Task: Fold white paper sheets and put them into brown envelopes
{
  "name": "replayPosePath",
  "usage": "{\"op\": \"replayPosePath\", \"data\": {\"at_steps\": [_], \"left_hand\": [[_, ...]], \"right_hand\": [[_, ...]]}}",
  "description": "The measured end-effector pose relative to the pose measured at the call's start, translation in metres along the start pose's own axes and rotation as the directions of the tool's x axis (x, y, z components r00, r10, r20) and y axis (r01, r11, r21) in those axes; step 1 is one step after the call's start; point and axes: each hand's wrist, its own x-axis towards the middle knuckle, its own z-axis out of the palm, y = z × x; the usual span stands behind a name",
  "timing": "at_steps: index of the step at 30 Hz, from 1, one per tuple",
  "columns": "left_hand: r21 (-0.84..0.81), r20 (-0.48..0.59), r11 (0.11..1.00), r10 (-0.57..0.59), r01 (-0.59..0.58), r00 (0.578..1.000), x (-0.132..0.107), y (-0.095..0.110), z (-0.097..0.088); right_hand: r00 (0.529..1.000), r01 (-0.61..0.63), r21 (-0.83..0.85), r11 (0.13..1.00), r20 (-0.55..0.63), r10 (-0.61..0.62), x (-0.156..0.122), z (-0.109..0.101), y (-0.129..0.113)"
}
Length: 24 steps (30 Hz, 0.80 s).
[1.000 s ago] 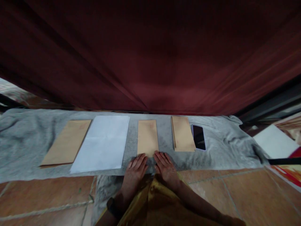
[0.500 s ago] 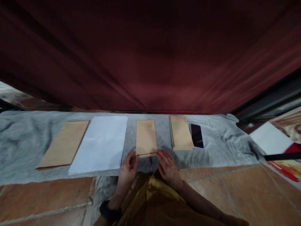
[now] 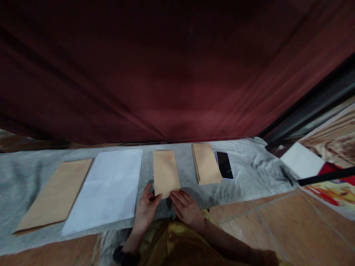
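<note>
Oblong brown-paper envelope, reddish print illegible; left hand loosely parted, thumb at near-left corner. Right hand at near-right corner, grip unclear; white sheets left of envelope.

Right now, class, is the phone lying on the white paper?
No, the phone lies on the grey cloth, beside the right-hand stack of brown envelopes, well apart from the white paper.
</note>
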Motion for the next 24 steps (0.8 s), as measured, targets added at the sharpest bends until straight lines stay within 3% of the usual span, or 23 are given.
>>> {"op": "replayPosePath", "data": {"at_steps": [3,7,9,11,13,15,19,21,24], "left_hand": [[-0.171,0.079,0.985,0.001,0.012,0.997,-0.009,0.017,0.007],[-0.245,0.138,0.969,0.073,-0.037,0.988,-0.026,0.045,0.018],[-0.271,0.136,0.961,0.093,-0.053,0.986,-0.03,0.052,0.018],[-0.279,0.113,0.96,0.065,-0.031,0.991,-0.031,0.052,0.016],[-0.297,0.105,0.954,-0.012,0.043,0.994,-0.029,0.046,0.015],[-0.328,0.137,0.936,-0.089,0.13,0.987,-0.028,0.04,0.017],[-0.359,0.213,0.919,-0.092,0.165,0.973,-0.032,0.036,0.025],[-0.355,0.203,0.922,-0.082,0.152,0.976,-0.033,0.036,0.027],[-0.344,0.174,0.928,-0.088,0.144,0.981,-0.03,0.034,0.028]], "right_hand": [[0.993,-0.103,-0.017,0.995,-0.051,0.102,0.012,-0.007,-0.009],[0.956,-0.252,0.026,0.967,-0.148,0.253,0.032,-0.021,-0.013],[0.933,-0.293,0.102,0.951,-0.187,0.307,0.042,-0.03,-0.008],[0.88,-0.352,0.255,0.9,-0.237,0.412,0.05,-0.037,0.0],[0.792,-0.378,0.503,0.777,-0.26,0.553,0.056,-0.042,0.006],[0.719,-0.333,0.754,0.566,-0.185,0.669,0.058,-0.042,0.007],[0.694,-0.241,0.963,0.119,0.085,0.715,0.054,-0.03,-0.009],[0.679,-0.208,0.978,-0.001,0.145,0.72,0.049,-0.023,-0.016],[0.612,-0.196,0.977,-0.086,0.19,0.768,0.045,-0.021,-0.013]]}}
